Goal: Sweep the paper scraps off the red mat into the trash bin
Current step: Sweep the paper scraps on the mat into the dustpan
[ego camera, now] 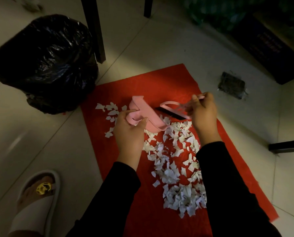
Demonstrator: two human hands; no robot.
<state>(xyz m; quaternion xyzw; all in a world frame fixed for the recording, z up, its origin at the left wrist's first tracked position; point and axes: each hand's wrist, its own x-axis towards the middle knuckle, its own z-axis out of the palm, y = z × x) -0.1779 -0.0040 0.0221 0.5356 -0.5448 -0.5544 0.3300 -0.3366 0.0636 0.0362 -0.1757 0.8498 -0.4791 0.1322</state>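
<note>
Scraps (175, 161) lay mid-frame on mat (159, 79), below both hands | left hand (129, 130) gripped dustpan (148, 115) | right hand (204, 110) gripped brush (172, 110) | bin (43, 62) upper left

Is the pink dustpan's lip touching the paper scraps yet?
Touching. In the head view the dustpan, gripped by the left hand, has its lower lip pressed against the upper edge of the paper scraps on the red mat, with no gap visible.
</note>
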